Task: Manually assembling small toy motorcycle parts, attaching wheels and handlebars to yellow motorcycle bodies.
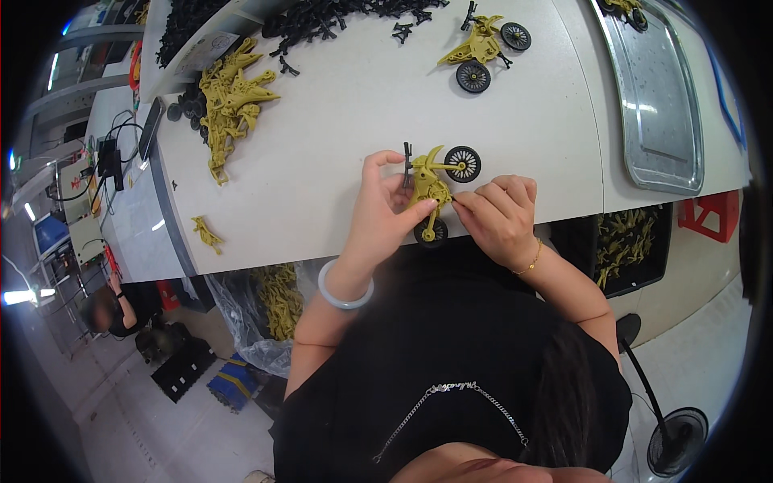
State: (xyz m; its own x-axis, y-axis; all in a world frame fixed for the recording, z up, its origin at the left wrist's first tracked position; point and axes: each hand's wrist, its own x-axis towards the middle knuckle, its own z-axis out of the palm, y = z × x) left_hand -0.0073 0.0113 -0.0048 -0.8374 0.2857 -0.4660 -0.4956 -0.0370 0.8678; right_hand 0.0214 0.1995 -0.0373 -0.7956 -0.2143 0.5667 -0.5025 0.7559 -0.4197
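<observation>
Left hand [377, 208] grips one yellow toy motorcycle [423, 183], two wheels [463, 164] fitted; right hand [498, 213] pinches closed at its side, contents unclear. Beyond both: one similar motorcycle [477, 48]. Behind: one lettered necklace [451, 388].

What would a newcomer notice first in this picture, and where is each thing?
Probably first the yellow toy motorcycle with black wheels, near the front edge of the white table, with the left hand holding it and the right hand at its side. Then the heap of yellow parts on the table's left, and another yellow toy motorcycle farther back, right of centre.
</observation>
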